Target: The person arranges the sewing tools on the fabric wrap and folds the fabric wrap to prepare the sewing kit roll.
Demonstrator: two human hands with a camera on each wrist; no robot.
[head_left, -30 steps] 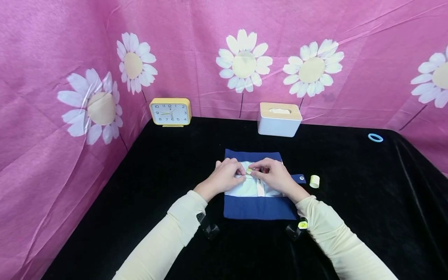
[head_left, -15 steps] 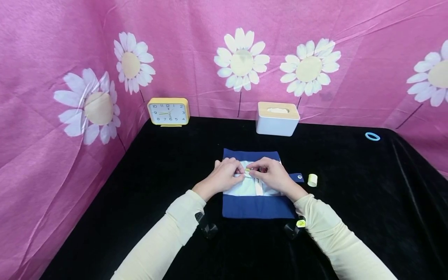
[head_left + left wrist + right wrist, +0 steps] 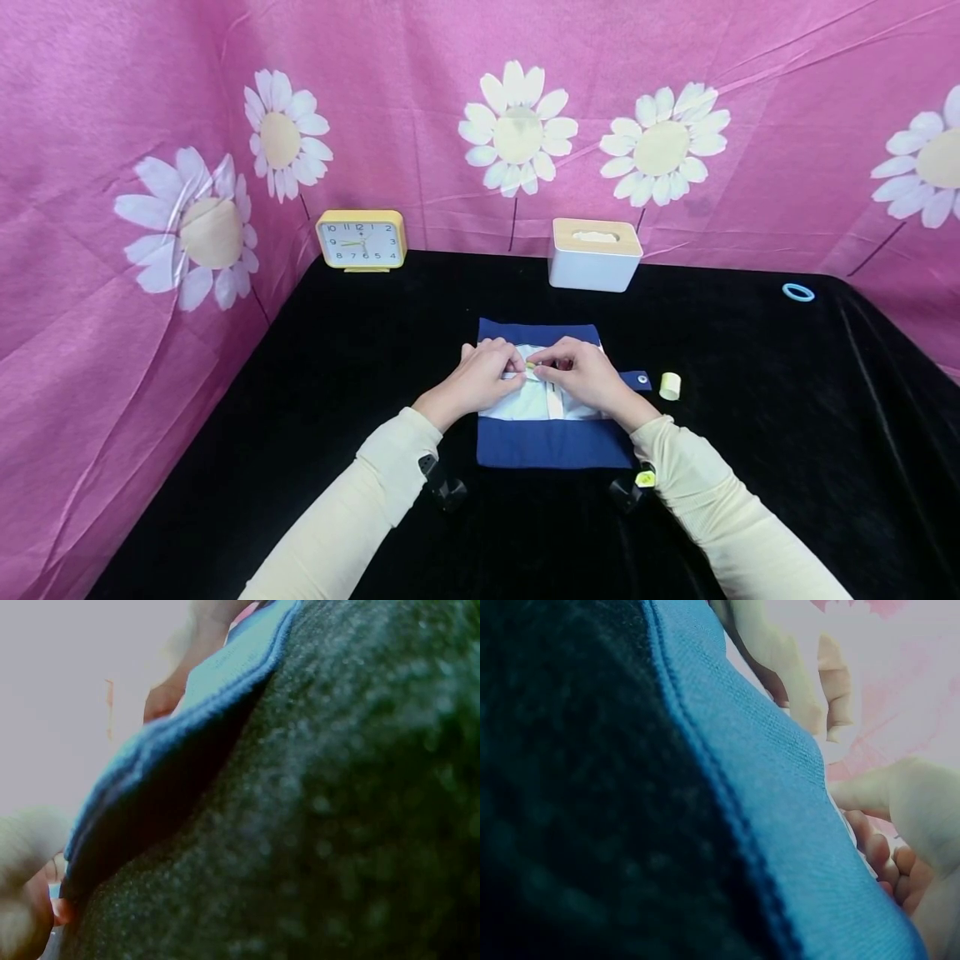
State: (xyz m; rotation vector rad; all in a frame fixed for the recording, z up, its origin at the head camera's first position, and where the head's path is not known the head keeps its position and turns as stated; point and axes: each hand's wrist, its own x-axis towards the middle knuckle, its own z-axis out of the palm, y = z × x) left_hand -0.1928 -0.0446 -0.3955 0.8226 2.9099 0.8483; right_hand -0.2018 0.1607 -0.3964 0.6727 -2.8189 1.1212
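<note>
A navy cloth pouch (image 3: 553, 444) lies unfolded, its pale inner pockets (image 3: 517, 406) facing up and a snap strap (image 3: 636, 381) sticking out at the right. At the upper edge of a pocket, my left hand (image 3: 480, 379) pinches the pale cloth. My right hand (image 3: 585, 377) holds a small yellow-green piece (image 3: 531, 365) between thumb and fingers, close to the left fingertips. Most of that piece is hidden, so its kind cannot be told. In the right wrist view the blue cloth (image 3: 757, 765) partly covers the fingers; the left wrist view is blurred.
A pale yellow cylinder (image 3: 670, 386) stands right of the strap. Farther back are a yellow clock (image 3: 362, 241), a tissue box (image 3: 596, 257) and a blue ring (image 3: 798, 292). Black cloth (image 3: 360, 350) covers the table, before a pink flowered curtain (image 3: 420, 108).
The head view has shifted slightly. Less of the small yellow-green piece shows between the fingers than a second ago; both hands stay in nearly the same place on the pouch.
</note>
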